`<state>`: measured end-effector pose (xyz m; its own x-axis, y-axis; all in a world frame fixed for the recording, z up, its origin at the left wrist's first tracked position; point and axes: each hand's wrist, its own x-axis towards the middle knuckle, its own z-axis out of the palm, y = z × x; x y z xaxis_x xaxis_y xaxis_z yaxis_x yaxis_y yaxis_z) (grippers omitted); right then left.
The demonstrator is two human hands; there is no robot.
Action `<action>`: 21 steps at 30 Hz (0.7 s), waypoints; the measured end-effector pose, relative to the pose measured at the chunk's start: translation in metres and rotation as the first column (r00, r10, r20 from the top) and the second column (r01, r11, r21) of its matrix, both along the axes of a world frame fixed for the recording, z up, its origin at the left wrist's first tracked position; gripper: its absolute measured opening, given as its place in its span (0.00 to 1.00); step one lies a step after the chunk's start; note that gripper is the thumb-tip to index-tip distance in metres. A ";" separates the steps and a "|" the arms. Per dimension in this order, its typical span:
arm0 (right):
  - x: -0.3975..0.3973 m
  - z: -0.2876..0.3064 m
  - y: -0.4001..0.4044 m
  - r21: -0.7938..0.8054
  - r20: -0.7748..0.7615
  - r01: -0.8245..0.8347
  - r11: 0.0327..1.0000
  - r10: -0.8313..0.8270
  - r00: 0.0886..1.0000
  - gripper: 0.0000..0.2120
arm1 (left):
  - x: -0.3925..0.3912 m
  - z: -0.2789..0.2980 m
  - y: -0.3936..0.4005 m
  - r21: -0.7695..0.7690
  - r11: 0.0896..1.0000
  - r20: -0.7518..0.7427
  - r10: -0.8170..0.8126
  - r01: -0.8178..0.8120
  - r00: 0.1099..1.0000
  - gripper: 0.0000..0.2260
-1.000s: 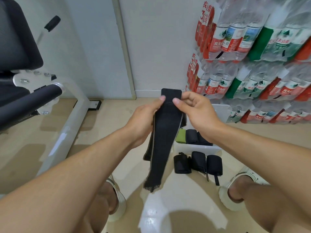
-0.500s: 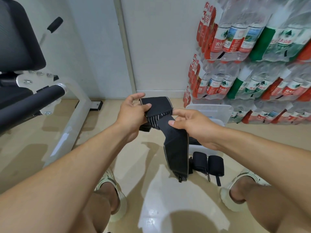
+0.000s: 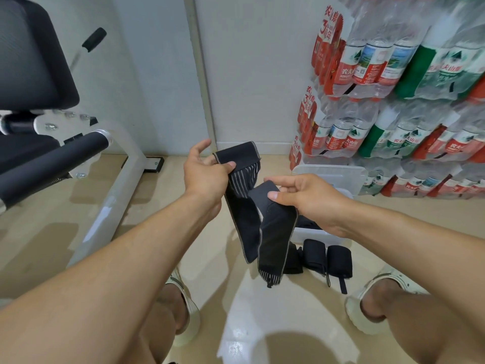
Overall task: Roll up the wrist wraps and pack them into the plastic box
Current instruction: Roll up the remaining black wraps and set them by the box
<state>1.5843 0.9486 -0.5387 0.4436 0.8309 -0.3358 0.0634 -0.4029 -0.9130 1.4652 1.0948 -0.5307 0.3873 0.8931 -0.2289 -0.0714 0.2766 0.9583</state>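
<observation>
A long black wrist wrap (image 3: 265,227) hangs in a loose fold between my hands above the floor. My left hand (image 3: 204,174) pinches its upper end with thumb and fingers. My right hand (image 3: 304,198) pinches the other part of the band lower and to the right. The wrap's striped tail dangles toward the floor. Behind my right hand stands the clear plastic box (image 3: 338,177), mostly hidden. In front of the box lie rolled black wraps (image 3: 325,258) side by side on the floor.
Shrink-wrapped packs of water bottles (image 3: 393,101) are stacked against the wall at the right. A white and black gym bench frame (image 3: 115,190) stands at the left. My feet in pale slippers (image 3: 378,292) rest on the beige floor near the rolled wraps.
My hands moved apart and the wrap, first held straight by one end, is folded between them. My right hand slid lower along the band.
</observation>
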 end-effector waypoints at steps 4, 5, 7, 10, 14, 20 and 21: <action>-0.004 0.006 0.000 0.113 0.014 0.053 0.992 -0.055 0.998 0.24 | -0.001 -0.002 -0.003 0.032 0.995 -0.011 -0.097 0.097 0.995 0.33; -0.005 0.006 0.000 0.132 0.003 0.079 0.988 -0.080 0.997 0.25 | -0.001 -0.002 -0.006 0.042 0.992 -0.017 -0.117 0.117 0.993 0.33; -0.006 0.006 0.002 0.149 -0.015 0.144 0.978 -0.143 0.990 0.26 | 0.001 -0.003 -0.012 0.044 0.989 -0.024 -0.143 0.144 0.989 0.33; -0.006 0.004 0.003 0.162 -0.056 0.201 0.966 -0.194 0.979 0.25 | 0.003 -0.003 -0.018 0.021 0.987 0.001 -0.158 0.158 0.987 0.33; -0.007 -0.001 0.006 0.154 -0.073 0.221 0.963 -0.212 0.975 0.24 | 0.004 -0.001 -0.020 -0.019 0.985 0.075 -0.168 0.170 0.983 0.32; -0.008 0.003 0.006 0.168 -0.079 0.258 0.951 -0.248 0.965 0.10 | 0.004 -0.001 -0.022 -0.005 0.980 0.079 -0.196 0.197 0.977 0.30; -0.007 0.003 0.006 0.167 -0.074 0.258 0.952 -0.248 0.966 0.10 | 0.004 -0.001 -0.023 -0.003 0.980 0.075 -0.197 0.197 0.978 0.29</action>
<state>1.5768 0.9542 -0.5361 0.6327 0.7411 -0.2247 -0.0692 -0.2349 -0.9695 1.4689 1.0720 -0.5312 0.5716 0.7952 -0.2024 -0.0848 0.3026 0.9493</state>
